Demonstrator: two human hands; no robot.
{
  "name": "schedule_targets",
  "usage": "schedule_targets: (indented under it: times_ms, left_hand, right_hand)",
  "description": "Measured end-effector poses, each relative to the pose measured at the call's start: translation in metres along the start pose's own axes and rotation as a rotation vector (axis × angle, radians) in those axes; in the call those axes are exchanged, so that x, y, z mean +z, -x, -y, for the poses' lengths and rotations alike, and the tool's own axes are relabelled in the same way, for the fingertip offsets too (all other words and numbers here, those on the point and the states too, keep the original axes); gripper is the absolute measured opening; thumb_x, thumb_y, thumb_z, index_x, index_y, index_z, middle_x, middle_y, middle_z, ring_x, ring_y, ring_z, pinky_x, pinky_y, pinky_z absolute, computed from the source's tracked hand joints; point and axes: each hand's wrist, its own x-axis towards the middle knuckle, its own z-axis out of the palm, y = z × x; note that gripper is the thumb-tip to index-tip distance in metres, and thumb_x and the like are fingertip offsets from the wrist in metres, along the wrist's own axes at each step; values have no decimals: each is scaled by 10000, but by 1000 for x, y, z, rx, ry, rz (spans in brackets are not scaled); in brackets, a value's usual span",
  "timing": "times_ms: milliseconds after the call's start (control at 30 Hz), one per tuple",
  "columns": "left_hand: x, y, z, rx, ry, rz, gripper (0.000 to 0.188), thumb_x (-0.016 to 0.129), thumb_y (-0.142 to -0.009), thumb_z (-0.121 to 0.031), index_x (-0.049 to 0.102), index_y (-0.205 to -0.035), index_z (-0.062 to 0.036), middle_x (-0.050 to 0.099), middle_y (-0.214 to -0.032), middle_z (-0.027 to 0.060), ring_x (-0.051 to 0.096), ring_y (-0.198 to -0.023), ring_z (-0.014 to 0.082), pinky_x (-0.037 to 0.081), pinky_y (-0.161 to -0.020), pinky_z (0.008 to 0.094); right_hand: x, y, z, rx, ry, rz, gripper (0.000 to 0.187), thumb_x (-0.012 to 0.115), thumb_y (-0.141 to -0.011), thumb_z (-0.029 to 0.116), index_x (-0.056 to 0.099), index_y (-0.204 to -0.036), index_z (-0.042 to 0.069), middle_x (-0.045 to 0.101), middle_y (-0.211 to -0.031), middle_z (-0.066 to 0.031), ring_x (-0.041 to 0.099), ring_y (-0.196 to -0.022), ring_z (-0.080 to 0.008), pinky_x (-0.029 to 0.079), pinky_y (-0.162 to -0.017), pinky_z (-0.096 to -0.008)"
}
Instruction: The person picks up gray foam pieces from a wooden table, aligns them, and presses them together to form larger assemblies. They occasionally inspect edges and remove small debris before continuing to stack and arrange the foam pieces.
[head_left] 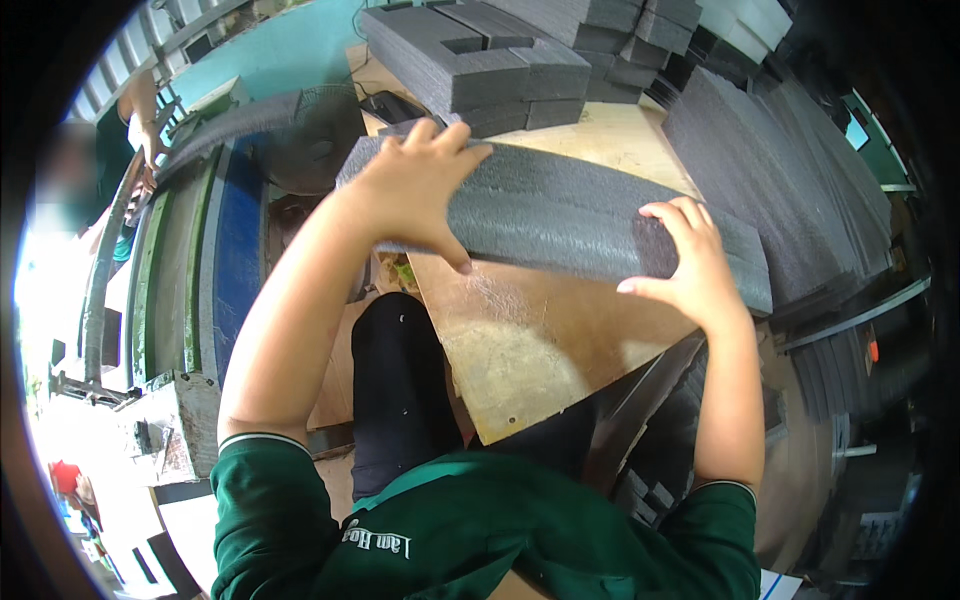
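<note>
A long dark grey foam piece lies across the wooden table in front of me, slanting slightly down to the right. My left hand spans its left end, fingers spread over the top and thumb at the near edge. Toward its right end, my right hand grips it, with the thumb by the near edge and the fingers bent over the upper face. The undersides of both hands are hidden.
Stacked grey foam blocks with cut-outs stand on the far side of the wooden table. Tall foam sheets lean at the right. A dark fan and a green-framed conveyor are on the left, where another person's arm shows.
</note>
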Motion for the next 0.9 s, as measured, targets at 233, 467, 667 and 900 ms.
schedule_targets:
  times_ms: [233, 467, 667, 900]
  left_hand:
    - [16, -24, 36, -158, 61, 79, 1412, 721, -606, -933, 299, -1659, -93, 314, -1670, 284, 183, -1594, 491, 81, -1206, 804]
    - [-5, -18, 26, -312, 244, 191, 1212, 684, -821, -803, 223, -1696, -102, 577, -1458, 324, 570, -1365, 464, 370, -1144, 664]
    - [-26, 47, -29, 80, 254, 408, 982, 828, -819, -534, 408, -1635, -184, 632, -1340, 268, 643, -1246, 421, 524, -1043, 501]
    - [23, 60, -13, 79, 713, 219, 1151, 891, -719, -451, 314, -1686, -212, 361, -1630, 233, 416, -1469, 457, 396, -1189, 478]
  right_hand:
    - [40, -6, 19, -81, 47, -194, 788, 968, -644, 345, 687, -1346, 122, 644, -1324, -105, 590, -1283, -347, 385, -1183, -509]
    - [87, 71, 46, 105, -315, -1104, 131, 681, -998, 61, 615, -891, 23, 613, -835, -69, 605, -835, -189, 467, -836, -361]
    - [143, 126, 124, 123, -976, -232, 549, 669, -1023, 425, 679, -1235, -82, 726, -1110, -209, 711, -1032, -304, 545, -953, -391]
    - [130, 112, 116, 390, -1202, -360, 105, 623, -1001, -17, 683, -1084, -39, 711, -984, -92, 680, -906, -157, 534, -858, -290]
